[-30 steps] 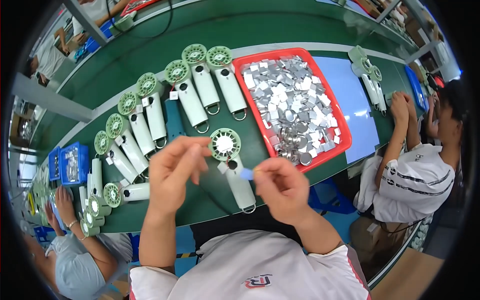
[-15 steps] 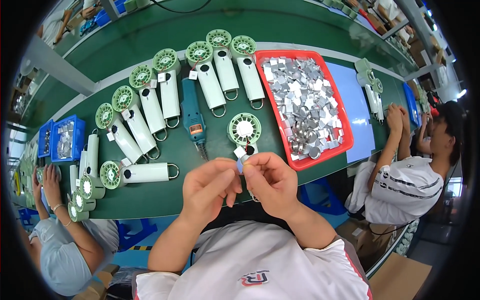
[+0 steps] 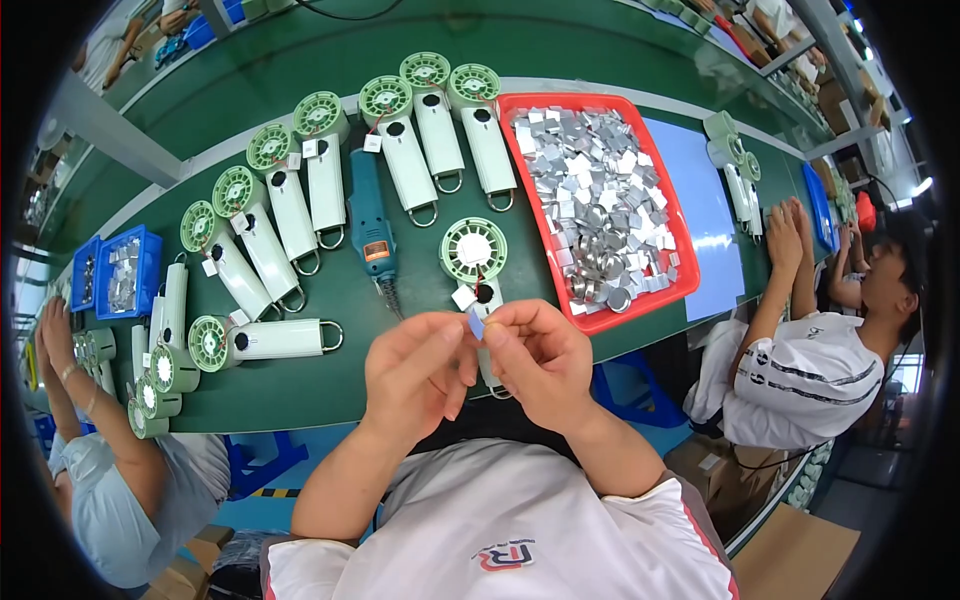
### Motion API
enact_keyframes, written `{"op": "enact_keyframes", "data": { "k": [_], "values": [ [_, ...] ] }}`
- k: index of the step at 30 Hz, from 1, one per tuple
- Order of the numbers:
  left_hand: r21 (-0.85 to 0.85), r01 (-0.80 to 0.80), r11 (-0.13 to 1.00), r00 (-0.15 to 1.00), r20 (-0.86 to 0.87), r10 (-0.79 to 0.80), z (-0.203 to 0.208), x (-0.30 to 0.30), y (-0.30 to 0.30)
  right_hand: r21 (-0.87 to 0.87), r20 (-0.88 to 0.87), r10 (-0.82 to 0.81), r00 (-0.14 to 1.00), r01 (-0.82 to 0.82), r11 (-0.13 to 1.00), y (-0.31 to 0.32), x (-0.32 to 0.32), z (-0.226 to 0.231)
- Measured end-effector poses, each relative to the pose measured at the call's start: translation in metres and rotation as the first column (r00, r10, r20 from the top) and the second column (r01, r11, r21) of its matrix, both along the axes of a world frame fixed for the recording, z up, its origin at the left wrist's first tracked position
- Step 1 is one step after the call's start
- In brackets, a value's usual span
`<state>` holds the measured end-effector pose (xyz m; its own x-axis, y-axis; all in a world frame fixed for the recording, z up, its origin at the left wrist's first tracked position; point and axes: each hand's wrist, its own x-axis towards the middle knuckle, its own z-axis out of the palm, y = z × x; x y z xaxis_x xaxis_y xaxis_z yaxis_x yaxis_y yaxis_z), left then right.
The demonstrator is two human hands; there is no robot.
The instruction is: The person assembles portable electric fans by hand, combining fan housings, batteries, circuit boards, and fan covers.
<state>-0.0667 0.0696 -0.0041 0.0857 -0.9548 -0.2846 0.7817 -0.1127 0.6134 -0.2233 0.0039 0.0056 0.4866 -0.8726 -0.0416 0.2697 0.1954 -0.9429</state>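
Note:
In front of me my left hand (image 3: 412, 372) and my right hand (image 3: 542, 358) meet, fingertips pinched together. Between them is a small thin bluish piece (image 3: 476, 323), which both hands grip by its edges. Just beyond lies a handheld fan with a round green head (image 3: 473, 250) and a white square on its hub. Its pale handle (image 3: 487, 294) runs toward me, partly hidden by my fingers. Beside the handle, close to my left fingertips, sits a small white square (image 3: 464, 297); red wire shows near it.
Several similar fans (image 3: 410, 170) lie in an arc on the green table (image 3: 390, 372). Among them is a teal power screwdriver (image 3: 371, 215). To the right stands a red tray (image 3: 684, 255) of small metallic pieces, next to a blue sheet (image 3: 705, 230). Co-workers sit at both sides.
The view has shifted slightly, so the table things appear a little farther left and up. My hands remain together, and the bluish piece between them shows more clearly.

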Motion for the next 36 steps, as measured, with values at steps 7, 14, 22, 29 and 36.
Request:
{"op": "enact_keyframes", "data": {
  "k": [7,14,22,29,36],
  "values": [
    [-0.013,-0.053,0.999,0.992,0.111,0.054,0.002,-0.003,-0.008,0.036,0.022,0.019,1.0,-0.02,0.999,-0.003,-0.016,-0.012],
    [-0.071,-0.01,0.997,0.876,0.481,0.043,0.016,0.019,-0.016,-0.054,-0.059,-0.025,0.998,0.022,0.998,-0.012,-0.025,-0.013],
    [-0.148,0.345,0.927,0.52,0.852,-0.057,0.042,0.053,-0.035,-0.468,-0.296,0.103,0.95,-0.238,0.851,-0.058,-0.029,0.012],
    [-0.152,0.415,0.897,0.392,0.919,-0.026,0.05,0.053,-0.045,-0.457,-0.313,0.149,0.938,-0.287,0.842,-0.063,-0.024,0.014],
    [-0.175,0.398,0.901,0.344,0.939,0.03,0.049,0.054,-0.056,-0.434,-0.306,0.166,0.937,-0.293,0.852,-0.07,-0.024,0.008]
  ]
}}
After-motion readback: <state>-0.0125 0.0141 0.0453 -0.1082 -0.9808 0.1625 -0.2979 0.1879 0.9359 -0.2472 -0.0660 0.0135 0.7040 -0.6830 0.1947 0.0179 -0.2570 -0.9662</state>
